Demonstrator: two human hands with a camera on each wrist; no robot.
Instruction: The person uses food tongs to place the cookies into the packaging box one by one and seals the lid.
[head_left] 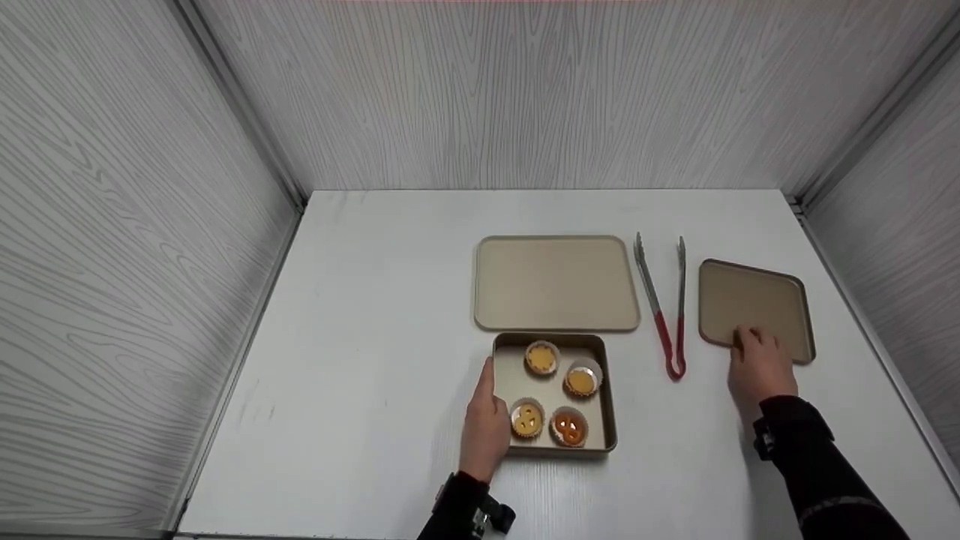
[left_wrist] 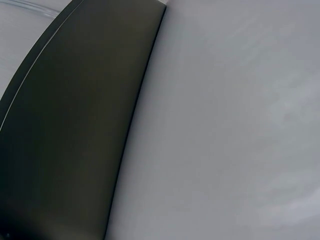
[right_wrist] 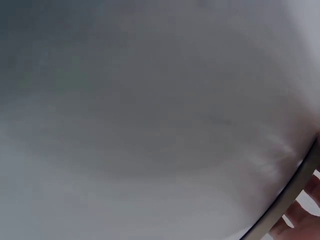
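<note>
The left hand rests against the left wall of the small deep pan at the front of the white table, its fingers lying fairly straight along the side, not curled round it as far as the head view shows. Inside the pan sit four egg tarts in paper cups — all four are there, and none has been lifted out. Just behind it lies the big flat baking tray, with nothing on it. To the right of that lie the red-handled tongs, untouched, with no hand on them. Farther right, the right hand has its fingers bent over the near edge of the small square tray and seems to grip it — this tray is bare too. So I think the work is only at its start.
</note>
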